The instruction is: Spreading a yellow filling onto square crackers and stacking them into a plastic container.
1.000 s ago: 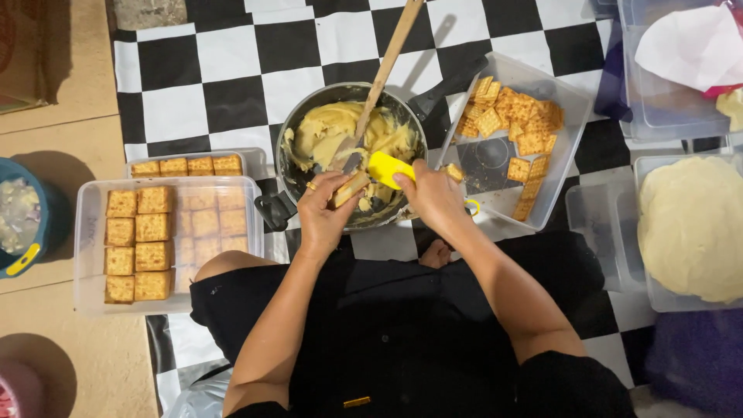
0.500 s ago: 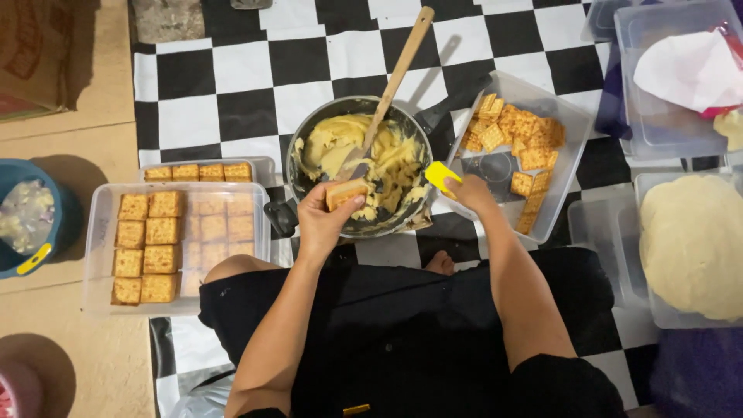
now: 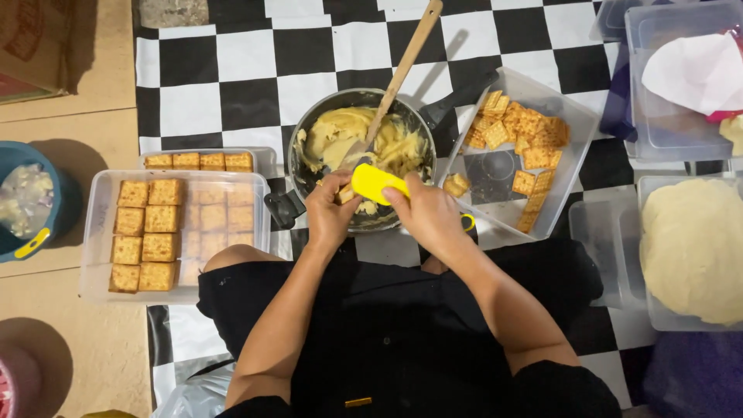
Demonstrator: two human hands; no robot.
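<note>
My left hand (image 3: 331, 210) holds a square cracker over the near rim of a dark pan (image 3: 309, 124) of pale yellow filling (image 3: 344, 135). My right hand (image 3: 427, 213) grips a yellow spatula (image 3: 374, 183) whose blade lies across the cracker. A wooden spoon (image 3: 402, 70) leans in the pan, its handle pointing up and to the right. A clear tray (image 3: 495, 174) of loose crackers (image 3: 525, 130) sits to the right of the pan. On the left, a clear box (image 3: 224, 224) holds rows of filled cracker sandwiches (image 3: 145, 232).
A checkered mat (image 3: 232, 62) covers the floor under the pan. A second row of sandwiches (image 3: 197, 161) lies behind the box. A blue bucket (image 3: 19, 240) stands far left. Clear containers on the right hold a round pale dough (image 3: 693, 248) and white paper (image 3: 693, 70).
My right hand went to the cracker tray and came back. The yellow spatula is again over the cracker in my left hand.
</note>
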